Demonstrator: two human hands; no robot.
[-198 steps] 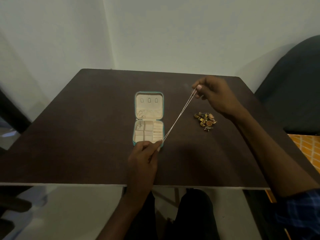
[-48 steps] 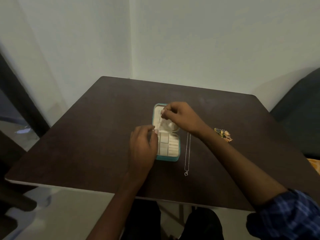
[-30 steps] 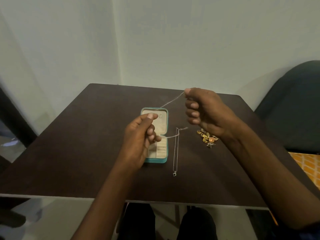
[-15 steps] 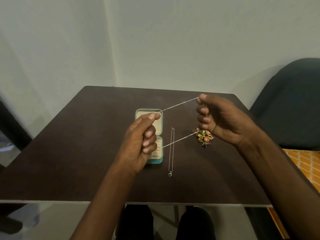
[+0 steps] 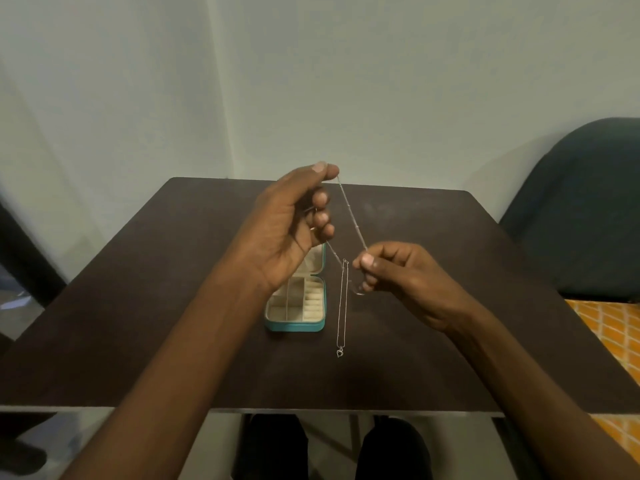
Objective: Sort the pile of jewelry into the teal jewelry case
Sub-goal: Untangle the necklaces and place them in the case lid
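Observation:
The teal jewelry case [image 5: 295, 326] lies open on the dark table [image 5: 173, 271], its cream compartments showing; my left forearm hides part of its lid. My left hand [image 5: 294, 220] is raised above the case and pinches one end of a thin silver chain [image 5: 351, 216] between thumb and forefinger. My right hand [image 5: 391, 271] pinches the same chain lower down, to the right of the case. The chain runs taut between both hands. A second silver necklace with a small pendant [image 5: 341, 306] lies straight on the table just right of the case. The gold jewelry pile is hidden behind my right hand.
A dark upholstered chair [image 5: 581, 209] stands at the right of the table. Pale walls meet in a corner behind it. The table's near edge [image 5: 311, 408] runs across the bottom, with my legs below. An orange patterned cloth [image 5: 609, 327] lies at far right.
My left hand rose higher with its end of the chain. My right hand dropped down and inward toward the case, so the chain now runs steeply instead of spread wide.

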